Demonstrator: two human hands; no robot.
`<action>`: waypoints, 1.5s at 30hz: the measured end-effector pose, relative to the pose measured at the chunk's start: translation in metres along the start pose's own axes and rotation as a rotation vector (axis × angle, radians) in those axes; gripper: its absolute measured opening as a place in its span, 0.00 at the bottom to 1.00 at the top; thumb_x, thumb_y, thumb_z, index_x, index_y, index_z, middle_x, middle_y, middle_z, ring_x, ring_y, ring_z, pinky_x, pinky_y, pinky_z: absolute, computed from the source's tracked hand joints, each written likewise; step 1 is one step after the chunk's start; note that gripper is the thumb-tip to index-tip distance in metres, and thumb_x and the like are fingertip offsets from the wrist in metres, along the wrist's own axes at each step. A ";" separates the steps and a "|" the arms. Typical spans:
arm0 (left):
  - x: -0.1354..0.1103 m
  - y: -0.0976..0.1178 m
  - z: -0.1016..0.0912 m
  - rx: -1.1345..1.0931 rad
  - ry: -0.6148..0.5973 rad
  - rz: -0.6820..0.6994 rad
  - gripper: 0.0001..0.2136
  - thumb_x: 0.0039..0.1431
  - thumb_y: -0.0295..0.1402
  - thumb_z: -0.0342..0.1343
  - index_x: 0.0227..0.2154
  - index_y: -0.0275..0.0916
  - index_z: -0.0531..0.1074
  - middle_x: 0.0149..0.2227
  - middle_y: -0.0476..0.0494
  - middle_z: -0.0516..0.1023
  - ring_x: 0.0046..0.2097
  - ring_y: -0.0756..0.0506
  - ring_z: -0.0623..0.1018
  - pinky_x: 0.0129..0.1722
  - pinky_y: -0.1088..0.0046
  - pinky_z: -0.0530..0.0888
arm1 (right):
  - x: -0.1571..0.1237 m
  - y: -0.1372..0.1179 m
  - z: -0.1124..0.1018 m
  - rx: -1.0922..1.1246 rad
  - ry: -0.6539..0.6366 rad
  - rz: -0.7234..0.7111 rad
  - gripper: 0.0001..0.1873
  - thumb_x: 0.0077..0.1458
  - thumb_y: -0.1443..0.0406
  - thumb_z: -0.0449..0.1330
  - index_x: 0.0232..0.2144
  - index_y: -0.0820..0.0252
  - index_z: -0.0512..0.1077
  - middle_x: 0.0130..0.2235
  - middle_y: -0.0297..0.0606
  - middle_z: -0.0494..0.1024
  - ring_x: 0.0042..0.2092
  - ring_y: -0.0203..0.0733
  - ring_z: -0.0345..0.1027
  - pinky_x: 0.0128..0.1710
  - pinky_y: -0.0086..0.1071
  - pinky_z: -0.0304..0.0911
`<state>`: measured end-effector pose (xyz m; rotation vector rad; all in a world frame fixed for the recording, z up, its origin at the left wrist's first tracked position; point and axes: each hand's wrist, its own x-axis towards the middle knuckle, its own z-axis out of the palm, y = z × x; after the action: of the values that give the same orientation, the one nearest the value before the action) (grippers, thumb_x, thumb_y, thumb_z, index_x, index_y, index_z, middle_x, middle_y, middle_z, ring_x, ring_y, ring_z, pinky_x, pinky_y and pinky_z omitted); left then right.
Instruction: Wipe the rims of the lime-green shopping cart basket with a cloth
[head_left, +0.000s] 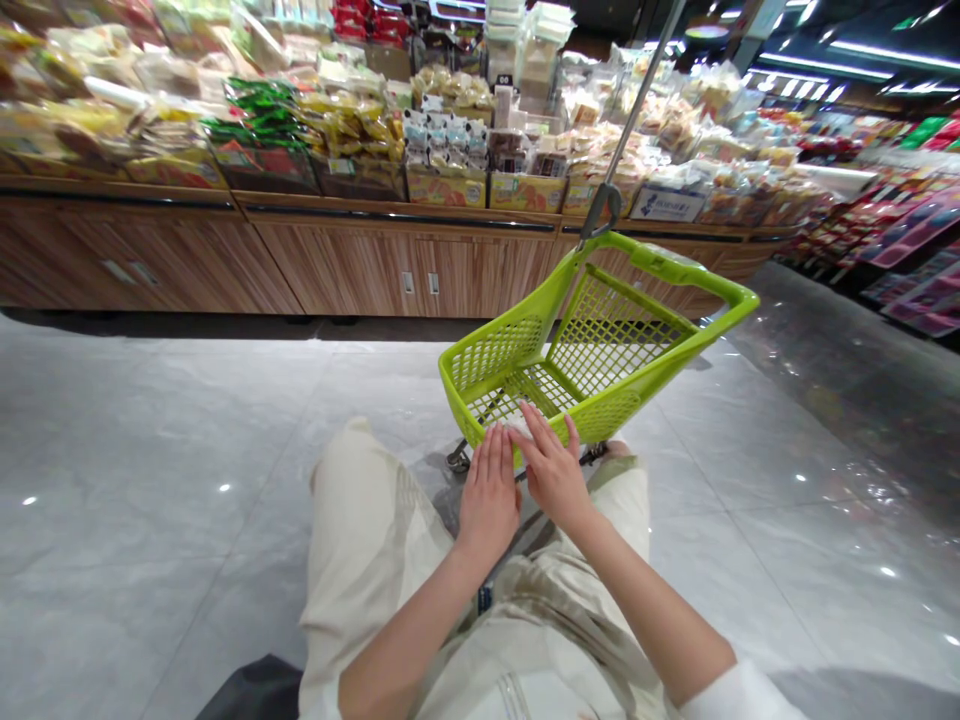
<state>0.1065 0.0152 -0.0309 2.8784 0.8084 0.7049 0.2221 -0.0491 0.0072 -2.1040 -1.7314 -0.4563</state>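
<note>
On the tiled floor (165, 480), the left hand (489, 490) and right hand (551, 470) are resting open (unclenched) on one green shopping cart (660, 262).

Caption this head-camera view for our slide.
Left hand and right hand rest on a lime-green shopping cart before snack shelves.

Wooden counter (150, 250) under packaged snacks (352, 135)

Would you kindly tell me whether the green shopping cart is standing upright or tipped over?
The cart is upright: wheels on the tiled floor, open top upward, left hand and right hand on the near rim.
</note>
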 end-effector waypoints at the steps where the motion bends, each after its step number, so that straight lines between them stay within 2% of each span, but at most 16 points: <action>1: 0.000 0.000 0.000 -0.003 0.002 -0.007 0.40 0.57 0.26 0.50 0.69 0.25 0.36 0.71 0.28 0.48 0.72 0.38 0.47 0.69 0.54 0.56 | 0.001 0.004 0.001 -0.005 -0.022 -0.035 0.33 0.52 0.78 0.49 0.61 0.58 0.63 0.69 0.45 0.55 0.70 0.42 0.48 0.70 0.50 0.24; 5: 0.000 0.000 0.001 -0.024 0.006 -0.017 0.42 0.55 0.24 0.51 0.69 0.26 0.35 0.70 0.28 0.50 0.71 0.38 0.50 0.68 0.54 0.57 | 0.001 0.016 0.007 -0.007 -0.075 -0.167 0.39 0.53 0.79 0.46 0.67 0.58 0.53 0.67 0.42 0.60 0.69 0.38 0.49 0.70 0.46 0.23; 10: 0.000 0.001 -0.004 0.008 -0.021 0.007 0.40 0.58 0.26 0.50 0.69 0.26 0.36 0.71 0.30 0.47 0.72 0.38 0.48 0.68 0.56 0.58 | -0.003 0.043 0.001 -0.018 -0.042 -0.236 0.39 0.54 0.79 0.45 0.66 0.55 0.54 0.65 0.39 0.65 0.68 0.38 0.51 0.69 0.48 0.19; 12: 0.000 0.001 -0.006 0.016 -0.033 0.012 0.38 0.61 0.28 0.49 0.69 0.26 0.36 0.71 0.30 0.46 0.72 0.38 0.47 0.68 0.56 0.58 | -0.003 0.062 -0.005 -0.042 -0.021 -0.193 0.40 0.53 0.80 0.46 0.66 0.55 0.54 0.64 0.40 0.66 0.68 0.39 0.53 0.69 0.50 0.20; 17: 0.000 0.001 -0.007 0.032 -0.043 0.010 0.38 0.62 0.31 0.49 0.69 0.25 0.37 0.72 0.30 0.43 0.72 0.38 0.45 0.68 0.57 0.56 | -0.005 0.099 -0.008 -0.118 0.121 0.088 0.40 0.50 0.80 0.47 0.65 0.57 0.58 0.65 0.47 0.64 0.66 0.46 0.57 0.68 0.55 0.34; 19: 0.000 0.001 -0.006 0.036 -0.042 0.009 0.38 0.62 0.31 0.50 0.69 0.25 0.37 0.71 0.29 0.44 0.72 0.38 0.45 0.68 0.57 0.57 | -0.006 0.093 0.000 -0.089 0.142 0.079 0.41 0.50 0.80 0.46 0.66 0.60 0.55 0.66 0.49 0.63 0.67 0.47 0.56 0.67 0.53 0.42; 22: 0.000 0.001 -0.005 0.039 -0.039 0.008 0.39 0.61 0.30 0.50 0.69 0.25 0.36 0.71 0.29 0.44 0.72 0.38 0.46 0.68 0.57 0.57 | -0.008 0.063 0.013 0.017 0.115 -0.066 0.40 0.51 0.80 0.44 0.67 0.61 0.54 0.66 0.49 0.63 0.69 0.43 0.51 0.65 0.47 0.54; 25: 0.000 0.000 -0.003 0.045 -0.038 0.006 0.40 0.58 0.27 0.51 0.69 0.25 0.36 0.71 0.29 0.45 0.72 0.39 0.46 0.69 0.57 0.56 | -0.008 0.036 0.018 0.105 0.067 -0.207 0.37 0.53 0.79 0.44 0.65 0.62 0.58 0.66 0.48 0.63 0.70 0.43 0.49 0.64 0.45 0.58; 27: 0.000 0.000 -0.003 0.049 -0.042 0.009 0.40 0.58 0.27 0.51 0.69 0.25 0.37 0.71 0.29 0.45 0.72 0.39 0.45 0.69 0.57 0.56 | -0.008 0.034 0.015 0.132 0.049 -0.268 0.36 0.54 0.78 0.45 0.65 0.62 0.58 0.66 0.48 0.63 0.69 0.43 0.50 0.64 0.45 0.58; 29: 0.000 0.000 -0.004 0.052 -0.049 0.017 0.39 0.60 0.28 0.51 0.69 0.24 0.37 0.71 0.29 0.45 0.72 0.38 0.45 0.69 0.57 0.56 | -0.007 0.049 0.010 0.132 0.047 -0.290 0.37 0.55 0.78 0.45 0.67 0.61 0.55 0.65 0.46 0.64 0.69 0.42 0.50 0.65 0.45 0.58; 31: 0.000 0.000 -0.005 0.051 -0.055 0.021 0.38 0.61 0.30 0.50 0.68 0.24 0.38 0.71 0.29 0.44 0.72 0.38 0.44 0.69 0.57 0.56 | -0.007 0.076 0.004 0.102 0.072 -0.245 0.39 0.53 0.79 0.45 0.67 0.61 0.53 0.65 0.46 0.64 0.69 0.43 0.51 0.65 0.45 0.58; 34: 0.000 0.001 -0.007 0.042 -0.055 0.020 0.37 0.62 0.30 0.50 0.69 0.24 0.38 0.72 0.30 0.43 0.72 0.38 0.45 0.69 0.57 0.56 | -0.008 0.113 -0.003 0.024 0.155 -0.061 0.41 0.50 0.79 0.46 0.67 0.62 0.56 0.65 0.48 0.64 0.68 0.45 0.54 0.65 0.47 0.57; 36: 0.000 0.001 -0.007 0.035 -0.049 0.016 0.38 0.61 0.31 0.51 0.69 0.24 0.37 0.72 0.29 0.43 0.72 0.37 0.45 0.68 0.56 0.56 | -0.007 0.120 -0.002 -0.022 0.187 0.057 0.41 0.48 0.80 0.47 0.66 0.63 0.58 0.64 0.49 0.65 0.67 0.46 0.56 0.65 0.48 0.57; 39: 0.000 0.001 -0.005 0.028 -0.043 0.010 0.39 0.61 0.31 0.51 0.69 0.24 0.37 0.71 0.29 0.44 0.72 0.37 0.45 0.68 0.56 0.56 | -0.006 0.091 0.005 -0.048 0.171 0.109 0.40 0.49 0.80 0.47 0.65 0.65 0.58 0.64 0.50 0.66 0.66 0.47 0.57 0.63 0.48 0.59; 43: 0.000 -0.001 -0.002 0.029 -0.038 0.002 0.39 0.59 0.27 0.51 0.69 0.25 0.37 0.71 0.30 0.45 0.72 0.38 0.45 0.69 0.56 0.56 | -0.007 0.031 0.015 0.028 0.059 -0.102 0.38 0.52 0.79 0.45 0.66 0.64 0.56 0.65 0.47 0.63 0.68 0.44 0.54 0.64 0.44 0.59; 45: 0.000 -0.002 -0.001 0.032 -0.032 0.006 0.39 0.58 0.26 0.50 0.69 0.25 0.37 0.71 0.31 0.46 0.72 0.39 0.45 0.69 0.56 0.55 | -0.007 0.022 0.014 0.067 0.013 -0.207 0.38 0.53 0.78 0.46 0.67 0.63 0.55 0.66 0.46 0.62 0.69 0.43 0.52 0.64 0.43 0.59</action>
<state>0.1049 0.0169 -0.0302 2.9138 0.8146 0.6505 0.2423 -0.0523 -0.0108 -1.8801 -1.9384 -0.4613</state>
